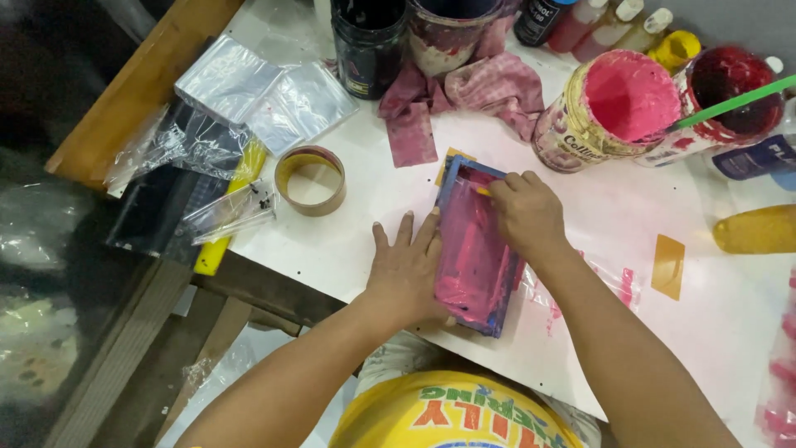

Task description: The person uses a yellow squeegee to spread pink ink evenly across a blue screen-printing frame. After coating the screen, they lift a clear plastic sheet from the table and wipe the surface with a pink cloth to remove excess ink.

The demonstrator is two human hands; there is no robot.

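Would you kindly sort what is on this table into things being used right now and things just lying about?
In use:
- small blue-framed screen covered in pink ink, steadied by the left hand
- right hand, pressing at the screen's top edge
- open tub of pink ink

Lying about:
- brown tape roll
- clear plastic bags
- pink checked rag
- black jar

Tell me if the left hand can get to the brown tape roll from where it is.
Probably yes: the left hand lies flat beside the small blue-framed printing screen, and bare white table separates it from the brown cardboard tape roll.
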